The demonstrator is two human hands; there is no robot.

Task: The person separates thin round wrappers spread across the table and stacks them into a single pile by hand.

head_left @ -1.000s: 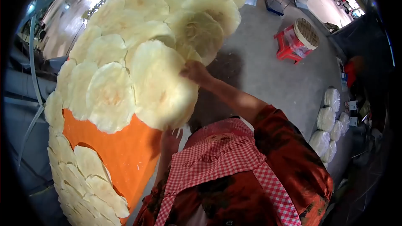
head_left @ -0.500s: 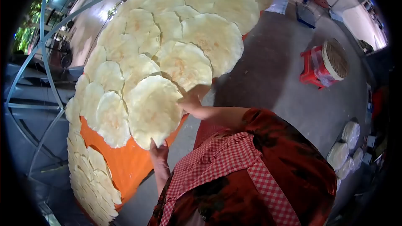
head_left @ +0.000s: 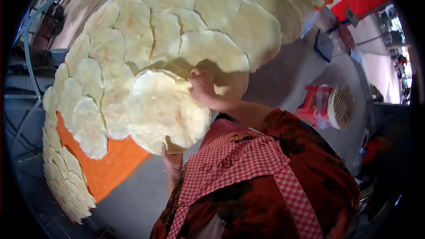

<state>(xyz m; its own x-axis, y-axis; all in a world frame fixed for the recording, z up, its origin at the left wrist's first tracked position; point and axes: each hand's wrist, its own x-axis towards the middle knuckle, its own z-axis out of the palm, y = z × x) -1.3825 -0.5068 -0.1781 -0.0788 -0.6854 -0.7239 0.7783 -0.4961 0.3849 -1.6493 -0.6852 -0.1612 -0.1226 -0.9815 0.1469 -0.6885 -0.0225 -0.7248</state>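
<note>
A pale, thin round flatbread (head_left: 164, 106) with a faint brownish patch lies at the near edge of a wide spread of similar rounds. At its lower edge, my left hand (head_left: 172, 158) pinches the rim, thumb on top and fingers underneath. My right hand (head_left: 201, 87) is curled closed at its upper right rim. A second rim shows along the top edge, so more than one layer may be there. Behind my right hand lies another large flatbread (head_left: 217, 55), partly in its shadow.
Orange sheeting (head_left: 113, 163) shows under the rounds. Small overlapping pieces (head_left: 66, 177) hang along the left end. Metal bars stand at far left. On the floor at right are a red stool (head_left: 307, 106), a round woven-topped item (head_left: 341, 107) and a blue platform scale (head_left: 324, 45).
The view has shifted. My right hand has moved up around the flatbread's rim, and my left hand stays at its lower edge. The neighbouring round beside it no longer shows separately.
</note>
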